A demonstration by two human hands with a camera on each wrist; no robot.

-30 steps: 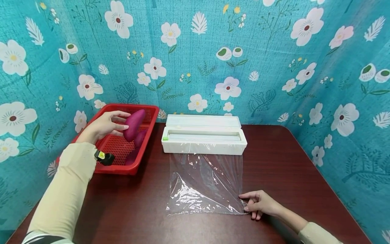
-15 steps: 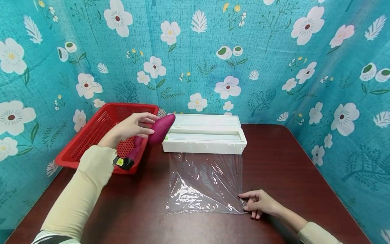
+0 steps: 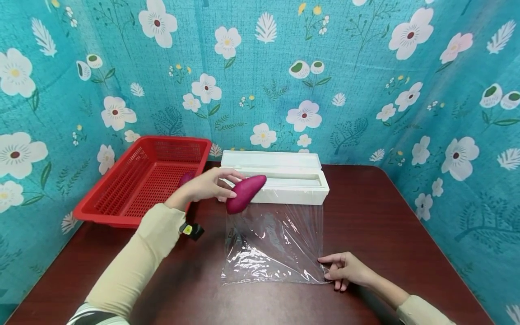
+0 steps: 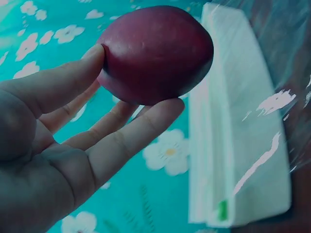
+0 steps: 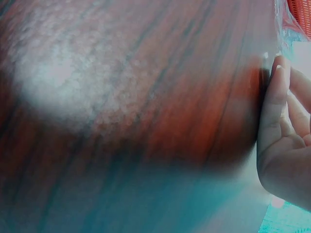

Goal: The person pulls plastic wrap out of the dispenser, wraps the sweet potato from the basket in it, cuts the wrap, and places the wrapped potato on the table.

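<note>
My left hand (image 3: 211,184) grips a purple sweet potato (image 3: 245,194) between thumb and fingers, above the far left part of a sheet of cling film (image 3: 276,243). In the left wrist view the sweet potato (image 4: 158,53) is seen end-on, with the thumb on one side and fingertips beneath. The film stretches toward me over the table from an open white dispenser box (image 3: 280,195). At the film's near right corner, my right hand (image 3: 345,271) pinches the edge low over the table. The right wrist view catches this hand (image 5: 286,131) at its edge.
A red plastic basket (image 3: 109,220) stands at the left, with another purple sweet potato (image 3: 186,178) partly hidden behind my left wrist. The box's lid (image 3: 271,160) is raised at the back. A floral curtain (image 3: 260,81) surrounds the dark red-brown table (image 3: 365,207).
My left hand has carried the sweet potato right and toward me, out of the basket, past the box's left end to above the film. The right hand has stayed at the film's corner.
</note>
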